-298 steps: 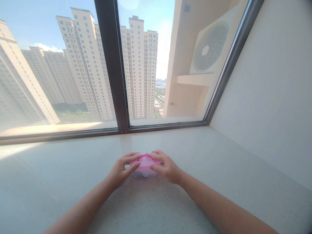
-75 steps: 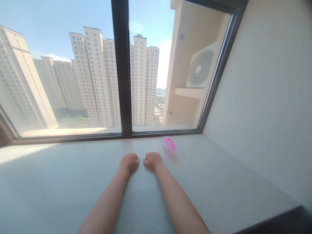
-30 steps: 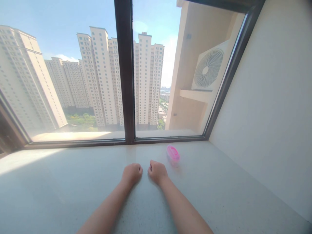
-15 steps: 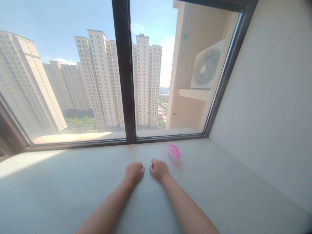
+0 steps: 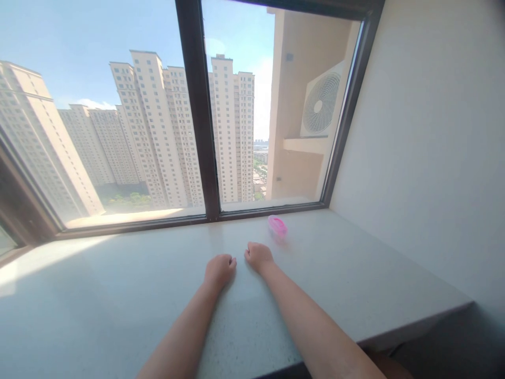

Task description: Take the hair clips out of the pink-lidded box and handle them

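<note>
The small oval plastic box with a pink top [image 5: 278, 227] sits released on the pale speckled sill [image 5: 130, 295], at one o'clock from the right hand [image 5: 259, 256]. That hand and the left hand [image 5: 219, 269] are curled into fists, nothing visible in either. Earlier, both gripped the box; now they rest apart from it. Whether handling remains is unclear.

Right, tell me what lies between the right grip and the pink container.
Between the right grip and the pink container there is just a short stretch of pale sill, nothing on it, as the head view shows.
</note>
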Demonstrator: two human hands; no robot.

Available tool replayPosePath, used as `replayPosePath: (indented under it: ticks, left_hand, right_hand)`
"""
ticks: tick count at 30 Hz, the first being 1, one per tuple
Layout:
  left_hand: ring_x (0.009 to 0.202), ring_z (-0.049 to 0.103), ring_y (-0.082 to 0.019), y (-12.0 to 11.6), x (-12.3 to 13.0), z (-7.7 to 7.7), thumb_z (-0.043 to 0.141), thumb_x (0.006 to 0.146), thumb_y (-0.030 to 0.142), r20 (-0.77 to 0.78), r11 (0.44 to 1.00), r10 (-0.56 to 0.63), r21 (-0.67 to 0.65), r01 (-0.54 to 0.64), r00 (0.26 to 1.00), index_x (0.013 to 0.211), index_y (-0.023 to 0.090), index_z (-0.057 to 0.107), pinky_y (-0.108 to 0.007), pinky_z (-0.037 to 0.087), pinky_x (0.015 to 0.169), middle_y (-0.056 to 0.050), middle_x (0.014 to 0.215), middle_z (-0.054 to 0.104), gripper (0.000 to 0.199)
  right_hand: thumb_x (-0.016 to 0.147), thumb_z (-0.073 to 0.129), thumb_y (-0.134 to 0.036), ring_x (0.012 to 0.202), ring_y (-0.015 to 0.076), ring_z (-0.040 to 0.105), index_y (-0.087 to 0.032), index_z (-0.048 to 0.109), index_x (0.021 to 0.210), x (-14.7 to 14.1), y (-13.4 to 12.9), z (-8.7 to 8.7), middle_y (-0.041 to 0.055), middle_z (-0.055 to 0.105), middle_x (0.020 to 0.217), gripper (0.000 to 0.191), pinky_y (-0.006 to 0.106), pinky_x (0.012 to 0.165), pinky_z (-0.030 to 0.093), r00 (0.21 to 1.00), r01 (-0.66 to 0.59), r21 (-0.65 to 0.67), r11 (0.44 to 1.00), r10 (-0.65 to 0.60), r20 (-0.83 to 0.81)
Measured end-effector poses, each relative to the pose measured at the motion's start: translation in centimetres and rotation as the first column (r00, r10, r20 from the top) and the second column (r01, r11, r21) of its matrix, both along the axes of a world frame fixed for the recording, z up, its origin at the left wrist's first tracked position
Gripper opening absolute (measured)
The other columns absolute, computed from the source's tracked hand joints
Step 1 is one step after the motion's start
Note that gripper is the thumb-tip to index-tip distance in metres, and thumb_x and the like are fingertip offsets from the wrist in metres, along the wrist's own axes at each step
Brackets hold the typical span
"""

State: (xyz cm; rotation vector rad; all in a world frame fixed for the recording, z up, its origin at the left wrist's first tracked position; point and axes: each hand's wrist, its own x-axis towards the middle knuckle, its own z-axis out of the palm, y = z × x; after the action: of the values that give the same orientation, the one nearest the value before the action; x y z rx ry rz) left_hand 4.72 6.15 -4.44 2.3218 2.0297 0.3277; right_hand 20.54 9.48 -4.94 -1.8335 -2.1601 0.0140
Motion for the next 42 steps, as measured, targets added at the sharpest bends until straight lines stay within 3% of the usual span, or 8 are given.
replayPosePath:
  ticks: [5,10,21,42]
  left_hand:
    - [0.076,0.065,-0.021,-0.8,-1.3,0.2,0.036,0.089,0.04,0.057,0.998,0.064,0.02,-0.065,0.996,0.075,0.019,0.069,-0.027,0.036,0.061,-0.012,0.084,0.072,0.042]
    - [0.071,0.062,-0.02,-0.1,-2.7,0.5,0.039,0.087,0.038,0.123,0.992,0.12,0.021,-0.123,0.985,0.07,0.019,0.066,-0.025,0.032,0.058,-0.01,0.076,0.07,0.037]
    - [0.056,0.046,-0.012,1.3,-3.2,0.4,0.043,0.084,0.039,0.232,0.997,0.082,-0.024,-0.078,0.969,0.054,0.017,0.052,-0.024,0.02,0.051,0.001,0.055,0.052,0.038]
    - [0.066,0.059,-0.017,0.2,-2.6,1.3,0.045,0.081,0.042,0.144,0.996,0.06,-0.071,-0.05,0.988,0.064,0.019,0.062,-0.025,0.03,0.054,-0.004,0.069,0.066,0.033]
  right_hand:
    - [0.086,0.044,-0.027,0.081,0.0211,0.063,-0.017,0.066,0.09,0.1,-1.5,-0.3,0.0116,0.07,0.092,0.025,0.028,0.065,0.037,1.0,-0.003,0.024,1.0,0.003,0.005]
    - [0.088,0.042,-0.03,0.078,0.0188,0.063,-0.019,0.067,0.083,0.8,-2.5,-0.7,0.0085,0.071,0.086,0.028,0.027,0.061,0.033,1.0,0.012,0.058,0.998,-0.011,-0.019]
    - [0.089,0.043,-0.036,0.069,0.016,0.059,-0.018,0.068,0.077,1.3,-1.7,-0.9,0.0075,0.07,0.079,0.033,0.026,0.056,0.025,0.994,0.064,0.056,0.996,-0.058,-0.092]
    - [0.085,0.048,-0.036,0.058,0.0117,0.044,-0.017,0.062,0.064,1.9,-1.2,-1.2,0.0016,0.061,0.063,0.032,0.025,0.053,0.019,0.958,0.044,0.096,0.994,-0.015,-0.285]
